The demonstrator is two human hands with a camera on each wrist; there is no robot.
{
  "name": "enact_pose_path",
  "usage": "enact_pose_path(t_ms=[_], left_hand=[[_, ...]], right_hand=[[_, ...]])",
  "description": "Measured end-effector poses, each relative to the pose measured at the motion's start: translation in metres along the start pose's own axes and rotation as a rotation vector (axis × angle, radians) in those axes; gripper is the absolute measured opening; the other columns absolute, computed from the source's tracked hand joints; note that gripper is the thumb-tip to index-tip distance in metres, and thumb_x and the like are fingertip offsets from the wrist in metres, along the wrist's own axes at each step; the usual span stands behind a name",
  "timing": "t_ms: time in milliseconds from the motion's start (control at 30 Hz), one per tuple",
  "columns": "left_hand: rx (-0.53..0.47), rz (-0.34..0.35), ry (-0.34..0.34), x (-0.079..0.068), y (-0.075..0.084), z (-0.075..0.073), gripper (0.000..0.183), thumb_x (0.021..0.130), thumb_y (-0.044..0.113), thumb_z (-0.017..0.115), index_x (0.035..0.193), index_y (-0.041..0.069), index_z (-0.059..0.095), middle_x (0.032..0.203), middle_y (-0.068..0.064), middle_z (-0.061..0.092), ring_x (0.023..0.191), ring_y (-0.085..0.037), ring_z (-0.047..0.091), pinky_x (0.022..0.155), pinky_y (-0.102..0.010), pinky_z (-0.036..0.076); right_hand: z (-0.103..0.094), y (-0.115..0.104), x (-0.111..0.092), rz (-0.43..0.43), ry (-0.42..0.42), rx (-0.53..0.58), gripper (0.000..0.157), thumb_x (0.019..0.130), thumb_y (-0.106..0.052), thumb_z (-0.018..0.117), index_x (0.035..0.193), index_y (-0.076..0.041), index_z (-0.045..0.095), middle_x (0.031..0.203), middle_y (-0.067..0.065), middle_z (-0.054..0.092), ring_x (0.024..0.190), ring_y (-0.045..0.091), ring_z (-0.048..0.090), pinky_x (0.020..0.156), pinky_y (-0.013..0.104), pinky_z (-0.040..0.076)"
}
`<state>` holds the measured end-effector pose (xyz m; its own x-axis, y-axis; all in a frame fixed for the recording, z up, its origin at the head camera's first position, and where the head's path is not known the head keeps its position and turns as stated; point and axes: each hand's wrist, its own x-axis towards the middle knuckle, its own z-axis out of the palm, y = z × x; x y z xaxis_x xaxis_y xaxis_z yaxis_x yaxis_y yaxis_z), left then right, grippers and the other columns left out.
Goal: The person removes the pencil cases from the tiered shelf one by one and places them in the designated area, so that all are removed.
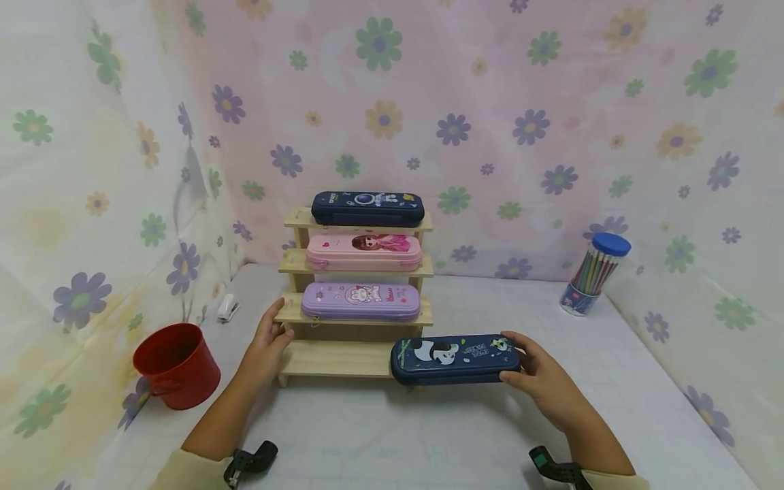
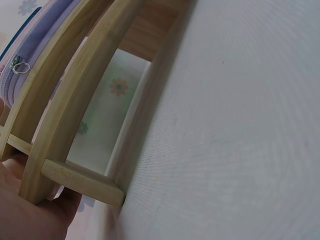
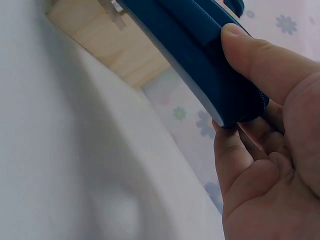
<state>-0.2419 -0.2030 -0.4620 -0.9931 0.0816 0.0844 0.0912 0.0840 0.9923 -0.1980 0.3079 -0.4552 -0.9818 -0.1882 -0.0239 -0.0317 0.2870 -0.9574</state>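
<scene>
Head view: I see the right hand (image 1: 545,382) pinching the panda pencil case (image 1: 454,361), left hand (image 1: 267,348) gripping the wooden rack (image 1: 339,358)

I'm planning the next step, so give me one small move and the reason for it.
Probably slide the panda case leftward with the right hand: it juts well past the right end of the lowest shelf, while the left hand holds the wooden rack at its left side.
</scene>
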Motion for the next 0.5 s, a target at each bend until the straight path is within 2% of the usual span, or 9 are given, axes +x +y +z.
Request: enact_pose_path(t_ms=[133, 200, 367, 433, 500], left_hand=[[-0.009, 0.017, -0.009, 0.001, -0.001, 0.001, 0.070, 0.110, 0.003, 0.037, 0.170, 0.018, 0.003, 0.174, -0.021, 0.014, 0.161, -0.035, 0.011, 0.129, -0.056, 0.010], [-0.007, 0.021, -0.010, 0.002, -0.002, 0.001, 0.070, 0.110, 0.003, 0.037, 0.169, 0.018, 0.003, 0.174, -0.021, 0.013, 0.161, -0.035, 0.011, 0.129, -0.056, 0.010], [0.004, 0.024, 0.000, 0.001, -0.001, 0.001, 0.070, 0.110, 0.003, 0.037, 0.169, 0.017, 0.003, 0.173, -0.022, 0.017, 0.160, -0.034, 0.014, 0.129, -0.055, 0.011], [0.006, 0.023, 0.004, 0.000, 0.000, 0.001, 0.070, 0.110, 0.002, 0.037, 0.169, 0.017, 0.003, 0.172, -0.023, 0.018, 0.160, -0.034, 0.015, 0.129, -0.054, 0.012], [0.007, 0.019, 0.005, 0.000, 0.000, 0.001, 0.070, 0.110, 0.002, 0.037, 0.169, 0.017, 0.003, 0.172, -0.023, 0.017, 0.160, -0.033, 0.015, 0.129, -0.054, 0.012]], right_hand=[[-0.009, 0.004, -0.003, 0.001, 0.019, -0.024, 0.084, 0.097, -0.024, 0.076, 0.164, -0.013, 0.027, 0.168, 0.026, 0.026, 0.147, 0.046, 0.039, 0.096, 0.022, 0.054], [-0.014, 0.005, -0.005, 0.000, 0.026, -0.033, 0.083, 0.098, -0.024, 0.074, 0.164, -0.013, 0.026, 0.168, 0.026, 0.026, 0.144, 0.036, 0.044, 0.096, 0.021, 0.054], [-0.028, 0.010, -0.010, -0.010, 0.037, -0.024, 0.081, 0.100, -0.022, 0.072, 0.164, -0.009, 0.023, 0.167, 0.026, 0.025, 0.127, 0.001, 0.052, 0.095, 0.018, 0.053], [-0.033, 0.013, -0.012, -0.020, 0.035, -0.010, 0.080, 0.101, -0.022, 0.070, 0.164, -0.008, 0.022, 0.166, 0.027, 0.026, 0.123, -0.006, 0.053, 0.094, 0.017, 0.052], [-0.039, 0.015, -0.014, -0.025, 0.035, 0.002, 0.079, 0.102, -0.020, 0.069, 0.164, -0.006, 0.021, 0.165, 0.028, 0.025, 0.122, -0.007, 0.053, 0.095, 0.016, 0.051]])
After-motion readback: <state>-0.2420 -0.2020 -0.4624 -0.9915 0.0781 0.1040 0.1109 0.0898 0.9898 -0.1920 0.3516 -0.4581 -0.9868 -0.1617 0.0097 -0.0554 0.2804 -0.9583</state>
